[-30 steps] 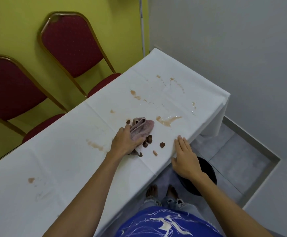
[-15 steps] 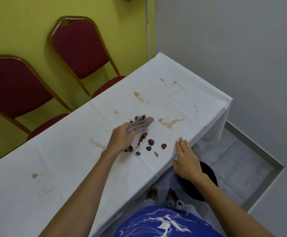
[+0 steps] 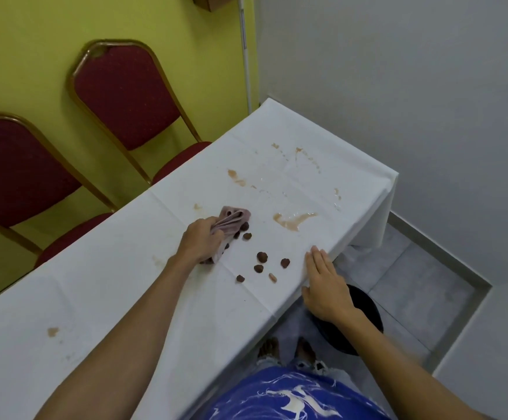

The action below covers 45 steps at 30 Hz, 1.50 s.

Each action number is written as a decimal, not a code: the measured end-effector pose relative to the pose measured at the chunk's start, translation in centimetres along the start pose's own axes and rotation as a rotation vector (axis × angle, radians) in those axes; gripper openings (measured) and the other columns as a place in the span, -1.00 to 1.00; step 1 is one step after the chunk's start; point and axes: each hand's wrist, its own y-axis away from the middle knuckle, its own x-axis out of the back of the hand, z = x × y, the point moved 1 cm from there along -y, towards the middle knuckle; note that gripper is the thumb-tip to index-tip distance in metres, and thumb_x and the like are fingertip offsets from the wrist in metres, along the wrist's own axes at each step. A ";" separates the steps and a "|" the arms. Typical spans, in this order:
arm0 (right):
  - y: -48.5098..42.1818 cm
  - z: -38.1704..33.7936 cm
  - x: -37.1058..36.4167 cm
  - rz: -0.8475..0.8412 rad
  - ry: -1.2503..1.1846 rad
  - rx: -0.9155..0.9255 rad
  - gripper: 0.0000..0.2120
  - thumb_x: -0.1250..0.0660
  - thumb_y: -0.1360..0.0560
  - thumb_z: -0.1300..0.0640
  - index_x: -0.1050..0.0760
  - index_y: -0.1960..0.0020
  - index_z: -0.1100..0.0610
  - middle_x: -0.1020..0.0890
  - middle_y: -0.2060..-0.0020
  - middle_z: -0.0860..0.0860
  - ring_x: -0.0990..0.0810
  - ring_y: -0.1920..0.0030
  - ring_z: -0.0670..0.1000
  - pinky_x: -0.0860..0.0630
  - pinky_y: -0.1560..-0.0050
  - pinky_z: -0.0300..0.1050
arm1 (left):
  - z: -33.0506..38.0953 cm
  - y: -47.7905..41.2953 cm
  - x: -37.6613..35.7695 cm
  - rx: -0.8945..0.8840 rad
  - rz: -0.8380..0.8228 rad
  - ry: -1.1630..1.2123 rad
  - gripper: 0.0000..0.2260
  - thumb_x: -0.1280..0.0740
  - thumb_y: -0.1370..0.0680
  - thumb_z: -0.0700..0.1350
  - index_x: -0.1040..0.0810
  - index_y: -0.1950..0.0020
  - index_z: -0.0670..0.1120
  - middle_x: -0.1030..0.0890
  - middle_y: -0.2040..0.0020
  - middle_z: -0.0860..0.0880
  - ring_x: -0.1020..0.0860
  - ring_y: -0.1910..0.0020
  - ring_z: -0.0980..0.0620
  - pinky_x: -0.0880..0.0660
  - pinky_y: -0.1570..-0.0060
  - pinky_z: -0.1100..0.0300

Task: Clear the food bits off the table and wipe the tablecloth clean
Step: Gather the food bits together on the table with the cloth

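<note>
A white tablecloth (image 3: 125,283) covers a long table and carries brown stains, the largest being a wet brown smear (image 3: 292,220) near the front right edge. My left hand (image 3: 202,241) is closed around a crumpled pink cloth (image 3: 231,221) and presses it on the tablecloth. Several dark brown food bits (image 3: 262,256) lie scattered just right of the cloth, with one pale bit (image 3: 272,277) among them. My right hand (image 3: 327,286) lies flat with fingers together against the table's front edge, holding nothing.
A black bin (image 3: 365,316) stands on the floor below the table edge, partly hidden by my right arm. Two red chairs with gold frames (image 3: 125,95) stand behind the table against a yellow wall. A grey wall closes off the right side.
My left hand has pulled the pink cloth back toward the far side, uncovering more food bits spread out on the tablecloth. My right hand has stayed at the table edge.
</note>
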 end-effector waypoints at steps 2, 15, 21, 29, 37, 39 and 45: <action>0.0 -0.1 -0.1 0.001 0.003 -0.006 -0.22 -0.21 -0.62 0.00 0.18 -0.64 0.19 0.21 -0.63 0.06 0.22 -0.63 0.08 -0.30 -0.50 0.15 | 0.6 1.5 -0.8 -0.043 -0.102 0.076 -0.73 -0.22 -0.59 -0.15 -0.59 -0.25 -0.04 -0.65 -0.06 -0.01 -0.55 0.01 -0.01 -0.44 0.12 0.20; 0.1 -0.7 -0.4 0.009 0.013 -0.033 -0.19 -0.23 -0.61 0.00 0.20 -0.63 0.22 0.24 -0.63 0.09 0.25 -0.62 0.11 -0.31 -0.50 0.16 | 2.2 0.8 -1.1 -0.098 -0.103 0.022 -0.79 -0.18 -0.55 -0.13 -0.58 -0.08 -0.05 -0.63 0.08 -0.05 -0.57 0.08 -0.10 -0.53 0.10 0.05; 0.2 -0.9 -0.4 0.011 0.008 -0.041 -0.19 -0.22 -0.61 0.01 0.20 -0.63 0.23 0.24 -0.62 0.11 0.24 -0.62 0.12 -0.32 -0.50 0.14 | 2.2 3.7 -3.4 -0.065 -0.194 0.183 -0.83 -0.18 -0.60 -0.13 -0.56 -0.03 0.00 -0.58 0.16 0.10 -0.53 0.19 0.10 -0.38 0.28 0.27; 0.3 -1.4 -0.1 -0.013 0.001 -0.066 -0.21 -0.21 -0.61 0.01 0.19 -0.63 0.22 0.22 -0.63 0.11 0.23 -0.63 0.12 -0.25 -0.52 0.19 | -0.1 5.4 -3.6 0.151 0.015 0.385 -0.84 -0.14 -0.61 -0.11 -0.47 0.04 -0.14 -0.55 0.20 -0.02 -0.49 0.23 -0.03 -0.38 0.29 0.13; 1.3 -2.9 0.5 -0.015 -0.013 -0.031 -0.28 -0.17 -0.64 -0.04 0.15 -0.64 0.09 0.08 -0.64 0.07 0.14 -0.63 0.11 0.10 -0.56 0.27 | -1.0 6.6 -6.6 0.043 0.122 0.078 -0.53 -0.20 -0.60 0.23 -0.42 -0.37 -0.05 -0.50 -0.20 -0.07 -0.45 -0.19 -0.09 -0.45 -0.18 -0.04; 2.0 -4.0 0.1 -0.028 -0.008 0.003 -0.27 -0.17 -0.64 -0.05 0.16 -0.64 0.06 0.08 -0.64 0.06 0.14 -0.63 0.10 0.15 -0.56 0.24 | -1.3 6.8 -7.1 0.018 0.131 0.006 -0.44 -0.29 -0.53 0.29 -0.41 -0.39 -0.04 -0.49 -0.19 -0.07 -0.45 -0.19 -0.09 -0.45 -0.15 -0.02; 3.4 -6.5 -1.3 0.128 -0.047 0.131 -0.44 -0.27 -0.58 0.04 -0.23 -0.55 0.04 -0.39 -0.43 0.06 -0.33 -0.44 0.11 -0.18 -0.45 0.12 | -1.0 6.6 -6.7 0.011 0.180 0.141 -0.66 -0.24 -0.62 0.06 -0.49 -0.34 -0.05 -0.58 -0.15 -0.06 -0.51 -0.17 -0.09 -0.46 -0.18 -0.04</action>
